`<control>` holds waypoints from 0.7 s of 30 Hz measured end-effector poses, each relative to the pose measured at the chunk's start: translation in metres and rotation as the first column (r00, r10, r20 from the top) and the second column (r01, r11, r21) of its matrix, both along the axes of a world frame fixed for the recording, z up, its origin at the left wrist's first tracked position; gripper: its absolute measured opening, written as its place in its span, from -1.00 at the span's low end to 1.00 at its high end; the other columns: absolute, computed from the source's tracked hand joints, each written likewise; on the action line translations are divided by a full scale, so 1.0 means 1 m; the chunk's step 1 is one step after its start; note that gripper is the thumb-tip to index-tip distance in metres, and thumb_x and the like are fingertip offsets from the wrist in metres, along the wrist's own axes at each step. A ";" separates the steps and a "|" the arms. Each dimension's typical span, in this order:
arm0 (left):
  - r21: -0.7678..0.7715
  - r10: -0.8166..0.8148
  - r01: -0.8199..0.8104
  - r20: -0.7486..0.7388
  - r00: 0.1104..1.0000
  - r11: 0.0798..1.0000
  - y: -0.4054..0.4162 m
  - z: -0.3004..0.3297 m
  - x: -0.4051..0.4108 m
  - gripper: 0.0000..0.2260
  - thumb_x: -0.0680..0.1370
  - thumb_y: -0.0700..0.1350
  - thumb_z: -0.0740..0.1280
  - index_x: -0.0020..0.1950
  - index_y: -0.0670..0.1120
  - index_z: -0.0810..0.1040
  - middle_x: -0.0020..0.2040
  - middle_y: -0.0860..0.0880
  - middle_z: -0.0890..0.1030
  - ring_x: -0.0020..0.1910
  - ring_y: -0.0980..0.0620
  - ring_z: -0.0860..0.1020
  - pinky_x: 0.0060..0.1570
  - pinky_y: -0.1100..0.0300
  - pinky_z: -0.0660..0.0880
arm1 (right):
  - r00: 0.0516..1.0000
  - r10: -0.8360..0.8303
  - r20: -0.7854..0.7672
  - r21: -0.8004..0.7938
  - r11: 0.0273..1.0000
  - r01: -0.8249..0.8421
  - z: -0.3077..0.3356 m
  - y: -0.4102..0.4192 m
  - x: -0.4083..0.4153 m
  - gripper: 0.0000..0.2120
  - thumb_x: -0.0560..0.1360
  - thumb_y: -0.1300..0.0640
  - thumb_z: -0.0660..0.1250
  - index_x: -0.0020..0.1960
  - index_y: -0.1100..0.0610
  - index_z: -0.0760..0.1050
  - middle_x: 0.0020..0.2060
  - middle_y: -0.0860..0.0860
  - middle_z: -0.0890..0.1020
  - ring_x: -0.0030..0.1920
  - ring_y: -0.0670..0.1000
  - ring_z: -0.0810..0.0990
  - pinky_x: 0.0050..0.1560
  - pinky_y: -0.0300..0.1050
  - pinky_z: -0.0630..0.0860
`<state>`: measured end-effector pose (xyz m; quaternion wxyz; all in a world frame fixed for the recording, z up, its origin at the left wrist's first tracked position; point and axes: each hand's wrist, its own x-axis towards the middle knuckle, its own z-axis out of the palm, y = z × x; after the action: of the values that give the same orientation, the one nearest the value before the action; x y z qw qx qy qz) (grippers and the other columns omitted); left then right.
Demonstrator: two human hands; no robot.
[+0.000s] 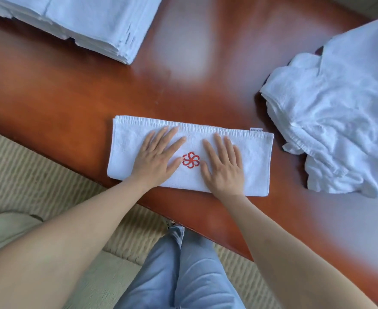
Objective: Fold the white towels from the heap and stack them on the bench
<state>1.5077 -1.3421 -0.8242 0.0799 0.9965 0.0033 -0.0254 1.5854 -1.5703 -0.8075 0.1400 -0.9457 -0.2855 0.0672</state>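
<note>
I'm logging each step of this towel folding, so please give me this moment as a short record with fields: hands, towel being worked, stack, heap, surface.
left hand: left hand flat, fingers straight, pressing on the folded towel
right hand: right hand flat on the same towel, beside the red emblem
towel being worked: folded into a long strip, lying near the bench's front edge
stack: folded stack at the far left
heap: unfolded heap at the right
surface: reddish wooden bench

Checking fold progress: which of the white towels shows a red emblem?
The folded towel under both hands, near the bench edge, with a red pinwheel emblem. The stack and the heap show none.
</note>
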 end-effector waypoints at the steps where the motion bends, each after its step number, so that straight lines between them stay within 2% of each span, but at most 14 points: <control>1: 0.012 0.013 -0.012 -0.028 1.000 1.000 0.008 0.002 -0.005 -0.45 0.70 0.20 0.12 0.67 0.11 0.12 0.68 0.00 0.06 0.66 -0.06 0.02 0.59 -0.19 0.06 | 1.000 -0.013 0.010 -0.007 1.000 0.013 0.002 -0.013 0.004 -0.47 0.65 -0.09 0.22 0.59 -0.03 0.31 0.60 0.03 0.27 0.62 0.12 0.18 0.57 0.17 0.17; 3: 0.036 0.084 -0.082 -0.067 0.994 0.996 0.029 0.005 -0.018 -0.43 0.69 0.24 0.07 0.67 0.14 0.07 0.69 0.02 0.02 0.67 -0.06 -0.04 0.59 -0.21 -0.01 | 0.996 -0.091 0.024 -0.049 0.995 0.092 0.002 -0.043 0.014 -0.45 0.64 -0.10 0.19 0.61 -0.05 0.28 0.61 0.00 0.25 0.63 0.11 0.16 0.57 0.18 0.15; 5: 0.062 0.181 -0.177 -0.069 0.981 0.982 0.046 0.002 -0.027 -0.43 0.68 0.28 0.01 0.68 0.15 0.05 0.69 0.03 0.01 0.67 -0.07 -0.05 0.58 -0.25 -0.04 | 0.988 -0.153 0.030 -0.089 0.984 0.155 -0.005 -0.064 0.020 -0.43 0.64 -0.13 0.13 0.63 -0.09 0.20 0.63 -0.05 0.19 0.64 0.07 0.08 0.61 0.16 0.05; 8: 0.129 0.234 -0.221 -0.098 0.967 0.967 0.045 -0.006 -0.033 -0.42 0.67 0.31 -0.07 0.68 0.17 0.01 0.69 0.06 -0.04 0.67 -0.09 -0.06 0.51 -0.39 -0.09 | 0.986 -0.165 0.032 -0.129 0.977 0.167 -0.015 -0.069 0.021 -0.41 0.63 -0.15 0.09 0.64 -0.12 0.13 0.64 -0.08 0.14 0.65 0.06 0.03 0.62 0.13 -0.06; 10: 0.149 0.242 -0.218 -0.171 0.955 0.965 0.040 0.001 -0.026 -0.42 0.67 0.31 -0.10 0.68 0.18 -0.03 0.69 0.06 -0.08 0.67 -0.10 -0.08 0.46 -0.45 -0.08 | 0.985 -0.169 -0.016 -0.152 0.975 0.165 -0.010 -0.065 0.022 -0.41 0.62 -0.15 0.08 0.64 -0.11 0.12 0.64 -0.07 0.13 0.65 0.07 0.02 0.62 0.14 -0.07; 14: 0.201 0.338 -0.280 -0.382 0.860 0.939 0.029 0.028 -0.018 -0.42 0.67 0.29 -0.17 0.65 0.20 -0.28 0.66 0.08 -0.29 0.64 -0.14 -0.26 0.48 -0.44 -0.13 | 0.964 -0.182 -0.195 -0.259 0.957 0.128 0.019 -0.059 0.025 -0.41 0.65 -0.11 0.08 0.65 -0.11 0.05 0.66 -0.07 0.03 0.65 0.04 -0.10 0.62 0.12 -0.12; 16: 0.188 0.354 -0.300 -0.499 0.791 0.935 0.016 0.051 -0.004 -0.41 0.69 0.24 -0.12 0.66 0.14 -0.25 0.66 0.05 -0.28 0.64 -0.16 -0.24 0.53 -0.37 -0.14 | 0.929 -0.203 -0.309 -0.261 0.958 0.122 0.042 -0.056 0.031 -0.41 0.63 -0.06 0.17 0.62 -0.11 0.11 0.65 -0.07 0.04 0.65 0.04 -0.07 0.62 0.09 -0.03; 18: 0.172 0.312 -0.261 -0.565 0.763 0.950 -0.002 0.071 0.007 -0.40 0.70 0.19 -0.02 0.68 0.07 -0.15 0.68 0.01 -0.21 0.65 -0.16 -0.17 0.55 -0.32 -0.12 | 0.879 -0.262 -0.399 -0.231 0.956 0.181 0.062 -0.060 0.029 -0.44 0.60 0.00 0.26 0.57 -0.06 0.22 0.61 -0.04 0.13 0.61 0.07 0.06 0.56 0.09 0.17; 20: 0.149 0.233 -0.179 -0.606 0.761 0.972 -0.020 0.089 0.020 -0.42 0.69 0.16 0.06 0.67 0.06 -0.04 0.68 -0.02 -0.13 0.65 -0.15 -0.11 0.55 -0.27 -0.08 | 0.736 -0.422 -0.529 -0.183 0.904 0.387 0.083 -0.068 0.027 -0.45 0.58 0.06 0.29 0.55 -0.01 0.28 0.56 -0.01 0.21 0.53 0.12 0.22 0.42 0.12 0.38; 21: 0.124 0.190 -0.144 -0.621 0.760 0.982 -0.031 0.097 0.028 -0.43 0.69 0.14 0.09 0.67 0.06 0.02 0.68 -0.03 -0.09 0.65 -0.15 -0.08 0.55 -0.25 -0.04 | 0.618 -0.527 -0.584 -0.186 0.828 0.529 0.090 -0.072 0.024 -0.44 0.57 0.08 0.30 0.54 0.01 0.27 0.53 0.01 0.24 0.46 0.17 0.32 0.32 0.14 0.47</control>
<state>1.5353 -1.3733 -0.7269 0.0417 0.9282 0.1193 -0.3499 1.6090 -1.6426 -0.7175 0.2401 -0.9123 0.0660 0.3251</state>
